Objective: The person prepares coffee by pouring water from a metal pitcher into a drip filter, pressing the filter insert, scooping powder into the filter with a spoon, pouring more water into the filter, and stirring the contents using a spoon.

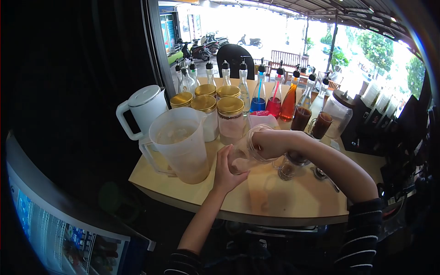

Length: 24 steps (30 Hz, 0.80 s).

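My left hand (224, 172) is wrapped around the lower end of a clear jar (250, 149), which lies tilted above the counter with its wide mouth facing right. Through that mouth reaches my right hand (268, 143), its fingers inside and blurred by the clear wall. Whether they grip anything cannot be made out. Left of the jar stands a large frosted pitcher (183, 151) with pale liquid in it. Just behind are gold-lidded jars (230, 120) and a pink-and-white packet (262, 120). Glassware (287, 170) sits partly hidden beneath my right forearm.
A white lidded jug (149, 112) stands at the left. Pump bottles line the back, including one with blue syrup (258, 103). Two mugs of dark drink, one a glass mug (322, 124), stand at right near a cup rack (376, 107). The counter's front edge (275, 219) curves below my arms.
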Tool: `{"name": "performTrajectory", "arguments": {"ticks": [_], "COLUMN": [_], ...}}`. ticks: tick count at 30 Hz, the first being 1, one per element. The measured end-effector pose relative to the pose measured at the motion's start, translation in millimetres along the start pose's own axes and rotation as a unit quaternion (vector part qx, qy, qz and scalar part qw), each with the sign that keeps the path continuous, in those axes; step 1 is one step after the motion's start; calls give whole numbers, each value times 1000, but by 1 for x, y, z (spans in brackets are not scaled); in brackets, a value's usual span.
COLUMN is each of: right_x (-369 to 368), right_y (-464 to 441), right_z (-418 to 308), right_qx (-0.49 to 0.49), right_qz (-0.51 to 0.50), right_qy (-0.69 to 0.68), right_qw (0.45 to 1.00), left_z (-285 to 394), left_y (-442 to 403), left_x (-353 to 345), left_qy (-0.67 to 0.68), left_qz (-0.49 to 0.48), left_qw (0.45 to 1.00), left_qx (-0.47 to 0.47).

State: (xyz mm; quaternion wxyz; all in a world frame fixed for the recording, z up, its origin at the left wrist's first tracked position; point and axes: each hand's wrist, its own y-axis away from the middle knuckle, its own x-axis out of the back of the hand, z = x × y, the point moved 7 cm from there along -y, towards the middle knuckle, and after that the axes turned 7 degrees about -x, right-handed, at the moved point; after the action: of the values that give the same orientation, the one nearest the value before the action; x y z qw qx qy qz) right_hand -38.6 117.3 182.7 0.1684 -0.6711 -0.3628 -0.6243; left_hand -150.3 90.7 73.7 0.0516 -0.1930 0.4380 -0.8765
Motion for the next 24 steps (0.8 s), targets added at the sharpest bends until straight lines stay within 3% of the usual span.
{"name": "performTrajectory", "arguments": {"ticks": [3, 9, 14, 22, 24], "right_x": [16, 49, 52, 64, 71], "right_y": [11, 39, 52, 76, 90], "right_z": [-6, -2, 25, 57, 65], "right_qx": [38, -11, -24, 41, 12], "right_qz": [29, 35, 60, 172, 189], "right_qy": [-23, -102, -198, -261, -268], "right_qw": [999, 994, 978, 949, 945], "left_z": [-5, 3, 2, -16, -41], "left_y": [3, 1, 1, 9, 19], "left_x": [-1, 4, 6, 4, -4], "left_qy": [27, -28, -29, -37, -21], "left_qz": [3, 20, 19, 9, -25], "left_qw": [999, 999, 999, 998, 991], "left_qx": [39, -6, 15, 53, 131]}}
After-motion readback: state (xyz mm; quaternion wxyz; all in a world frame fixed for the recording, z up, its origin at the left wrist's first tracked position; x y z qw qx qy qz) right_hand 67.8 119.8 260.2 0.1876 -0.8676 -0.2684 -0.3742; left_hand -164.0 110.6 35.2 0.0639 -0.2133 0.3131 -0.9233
